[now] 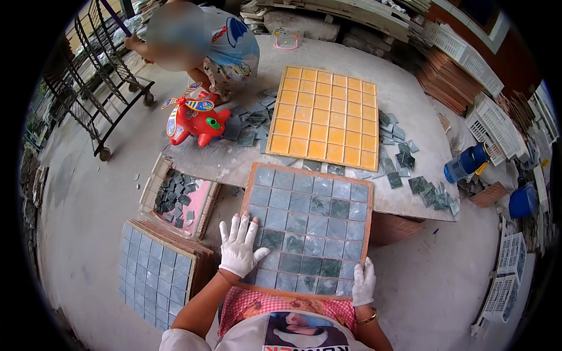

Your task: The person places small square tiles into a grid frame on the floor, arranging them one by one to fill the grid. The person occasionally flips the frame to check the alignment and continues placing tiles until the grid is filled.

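In front of me a square reddish-brown board holds rows of grey-green stone tiles. Its near edge rests against my red checked apron, and the far edge meets the table. My left hand, in a white glove with bare fingertips, lies spread on the tiles along the left side. At the lower right corner my gloved right hand grips the board's edge, thumb on top. Just beyond lies a yellow grid mould with square compartments. Loose dark tiles are scattered on both sides of it.
A pink-lined crate of small tiles and a stack of tiled boards stand left. Across the table another person bends near a red toy aircraft. A wheeled rack is far left; a blue jug is right.
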`<state>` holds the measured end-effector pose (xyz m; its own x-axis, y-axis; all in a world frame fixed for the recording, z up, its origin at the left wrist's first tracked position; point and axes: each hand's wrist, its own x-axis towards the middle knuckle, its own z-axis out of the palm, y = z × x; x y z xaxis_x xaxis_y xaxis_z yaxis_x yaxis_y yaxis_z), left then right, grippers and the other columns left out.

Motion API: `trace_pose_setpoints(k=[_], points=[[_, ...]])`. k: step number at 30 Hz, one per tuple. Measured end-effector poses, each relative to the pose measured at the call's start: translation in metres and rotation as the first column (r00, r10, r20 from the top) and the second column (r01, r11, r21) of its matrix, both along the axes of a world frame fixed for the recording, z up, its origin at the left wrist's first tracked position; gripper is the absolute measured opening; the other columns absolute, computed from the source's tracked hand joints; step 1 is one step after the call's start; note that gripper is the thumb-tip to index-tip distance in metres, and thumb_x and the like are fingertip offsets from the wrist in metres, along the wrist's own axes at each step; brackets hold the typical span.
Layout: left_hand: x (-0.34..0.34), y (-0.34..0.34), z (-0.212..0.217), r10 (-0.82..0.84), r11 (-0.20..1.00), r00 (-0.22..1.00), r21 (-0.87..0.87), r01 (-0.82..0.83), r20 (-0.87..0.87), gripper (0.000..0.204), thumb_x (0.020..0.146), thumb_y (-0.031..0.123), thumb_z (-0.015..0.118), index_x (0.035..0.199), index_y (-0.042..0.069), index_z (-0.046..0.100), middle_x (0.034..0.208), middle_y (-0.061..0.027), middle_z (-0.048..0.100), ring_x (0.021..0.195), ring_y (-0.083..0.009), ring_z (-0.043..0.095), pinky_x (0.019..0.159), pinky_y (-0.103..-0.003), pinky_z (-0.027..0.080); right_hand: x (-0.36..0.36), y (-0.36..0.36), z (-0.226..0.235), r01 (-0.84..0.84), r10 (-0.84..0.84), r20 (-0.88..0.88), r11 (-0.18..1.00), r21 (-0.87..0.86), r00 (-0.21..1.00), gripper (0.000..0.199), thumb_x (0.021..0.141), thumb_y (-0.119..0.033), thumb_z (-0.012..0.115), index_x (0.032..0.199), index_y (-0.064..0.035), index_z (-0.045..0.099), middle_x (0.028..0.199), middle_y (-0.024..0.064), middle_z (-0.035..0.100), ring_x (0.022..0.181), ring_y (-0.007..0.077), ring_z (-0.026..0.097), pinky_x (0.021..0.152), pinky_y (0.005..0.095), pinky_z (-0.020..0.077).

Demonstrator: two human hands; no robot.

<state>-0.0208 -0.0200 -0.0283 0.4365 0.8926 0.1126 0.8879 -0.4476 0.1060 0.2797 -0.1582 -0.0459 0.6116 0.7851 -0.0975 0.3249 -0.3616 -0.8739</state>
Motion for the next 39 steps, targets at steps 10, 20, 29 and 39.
trace_pose_setpoints(k=[10, 20, 29, 39], points=[[0.108, -0.029, 0.010, -0.510, 0.856, 0.843, 0.002, 0.518, 0.171, 0.084, 0.078, 0.062, 0.049, 0.137, 0.002, 0.042, 0.144, -0.0180, 0.037, 0.134, -0.0328, 0.034, 0.108, -0.059, 0.018, 0.005, -0.001, -0.006, 0.083, -0.075, -0.156, 0.995, 0.046, 0.985, 0.044, 0.095, -0.028, 0.049, 0.121, 0.0064, 0.053, 0.111, 0.0169, 0.063, 0.104, 0.0225, 0.058, 0.091, 0.0327, 0.0431], [0.101, -0.020, -0.004, -0.676, 0.690, 0.645, -0.003, 0.724, 0.357, 0.076, 0.082, 0.052, 0.052, 0.141, 0.006, 0.037, 0.145, -0.0127, 0.038, 0.134, -0.0290, 0.036, 0.112, -0.047, 0.022, 0.018, -0.007, -0.016, 0.088, -0.040, -0.400, 0.991, 0.103, 0.916, 0.043, 0.098, -0.027, 0.045, 0.122, 0.0080, 0.051, 0.116, 0.0098, 0.058, 0.105, 0.0178, 0.055, 0.093, 0.0292, 0.0429], [-0.022, -0.005, -0.019, 0.191, 0.973, 0.817, 0.002, -0.229, 0.545, 0.053, 0.084, 0.030, 0.064, 0.127, 0.001, 0.049, 0.125, -0.0199, 0.053, 0.119, -0.0352, 0.049, 0.097, -0.041, 0.041, 0.007, -0.025, -0.006, -0.036, 0.038, -0.076, 0.999, 0.034, 0.996, 0.033, 0.094, -0.022, 0.049, 0.113, 0.0044, 0.057, 0.098, 0.0115, 0.063, 0.089, 0.0186, 0.058, 0.080, 0.0326, 0.0459], [-0.014, 0.025, -0.037, 0.541, 0.815, 0.454, -0.574, -0.075, 0.708, 0.039, 0.086, 0.032, 0.063, 0.103, -0.003, 0.061, 0.080, -0.0113, 0.062, 0.076, -0.0149, 0.057, 0.071, -0.030, 0.046, 0.021, -0.019, -0.016, 0.072, -0.064, -0.094, 0.993, 0.090, 0.994, 0.036, 0.094, -0.026, 0.048, 0.099, 0.0081, 0.059, 0.085, 0.0097, 0.063, 0.077, 0.0164, 0.057, 0.071, 0.0316, 0.0458]])
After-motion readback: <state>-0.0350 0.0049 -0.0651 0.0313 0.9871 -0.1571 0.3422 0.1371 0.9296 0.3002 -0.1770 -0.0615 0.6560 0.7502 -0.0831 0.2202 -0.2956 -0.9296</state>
